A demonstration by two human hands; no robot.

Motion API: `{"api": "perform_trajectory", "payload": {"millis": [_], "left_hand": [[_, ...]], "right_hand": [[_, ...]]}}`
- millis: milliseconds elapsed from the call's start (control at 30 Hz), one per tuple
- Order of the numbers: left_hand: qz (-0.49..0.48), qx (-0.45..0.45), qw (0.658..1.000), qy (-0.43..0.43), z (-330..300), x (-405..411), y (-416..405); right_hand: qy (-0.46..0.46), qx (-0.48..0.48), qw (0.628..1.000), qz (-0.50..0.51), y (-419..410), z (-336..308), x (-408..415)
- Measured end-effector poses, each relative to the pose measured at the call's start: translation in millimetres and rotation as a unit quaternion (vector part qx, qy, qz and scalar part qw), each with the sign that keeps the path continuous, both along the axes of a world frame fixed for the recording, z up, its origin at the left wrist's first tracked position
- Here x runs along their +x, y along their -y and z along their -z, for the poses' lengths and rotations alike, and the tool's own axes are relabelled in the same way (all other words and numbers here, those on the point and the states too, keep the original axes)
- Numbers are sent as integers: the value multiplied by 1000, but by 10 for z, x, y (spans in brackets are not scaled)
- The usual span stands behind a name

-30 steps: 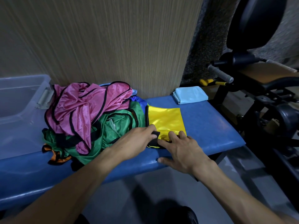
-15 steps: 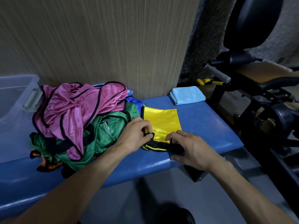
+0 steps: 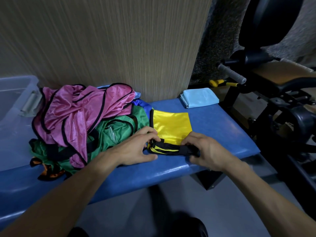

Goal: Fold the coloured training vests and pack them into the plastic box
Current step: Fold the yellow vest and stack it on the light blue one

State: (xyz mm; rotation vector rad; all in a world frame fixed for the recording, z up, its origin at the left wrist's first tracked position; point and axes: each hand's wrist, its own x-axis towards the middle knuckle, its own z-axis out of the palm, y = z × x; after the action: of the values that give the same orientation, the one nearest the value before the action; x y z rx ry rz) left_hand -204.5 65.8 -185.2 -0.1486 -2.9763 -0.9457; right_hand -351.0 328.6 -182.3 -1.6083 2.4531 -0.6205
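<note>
A yellow vest (image 3: 171, 127) with black trim lies flat on the blue padded bench (image 3: 222, 130), its near end bunched into a black and yellow roll. My left hand (image 3: 136, 147) pinches the left end of that roll. My right hand (image 3: 205, 149) grips its right end. To the left sits a heap of unfolded vests: a pink vest (image 3: 82, 110) on top, a green vest (image 3: 116, 132) under it, orange cloth (image 3: 49, 171) at the near edge and a bit of blue cloth (image 3: 143, 104) behind. The clear plastic box (image 3: 15, 103) stands at the far left.
A folded light blue cloth (image 3: 199, 97) lies at the bench's back right corner. A wood-grain wall panel (image 3: 111, 45) rises behind the bench. Black gym equipment (image 3: 277, 86) with a grey handle stands to the right. Grey floor lies below the bench's front edge.
My hands went from pressing flat on the yellow vest's near edge to gripping it at both ends. The edge is now gathered into a narrow roll, and my right hand shifted right.
</note>
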Motion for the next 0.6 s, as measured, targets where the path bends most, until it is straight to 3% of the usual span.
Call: {"api": "perform_trajectory", "payload": {"millis": [133,333,500,600], "left_hand": [[-17,-9,1000,-24,74,-21,-12],[-33,11,997,-74,112,3,-137],[-28,11,997,-74,175,144,-380],[-81,39,992,-92,195,182,-502]], "right_hand": [[-5,-21,1000,20,37,18,29],[167,-41,984,53,-159,-132,-67],[347,-13,936,54,-353,-267,-63],[382,-17,922,66,-383,-281,-45]]}}
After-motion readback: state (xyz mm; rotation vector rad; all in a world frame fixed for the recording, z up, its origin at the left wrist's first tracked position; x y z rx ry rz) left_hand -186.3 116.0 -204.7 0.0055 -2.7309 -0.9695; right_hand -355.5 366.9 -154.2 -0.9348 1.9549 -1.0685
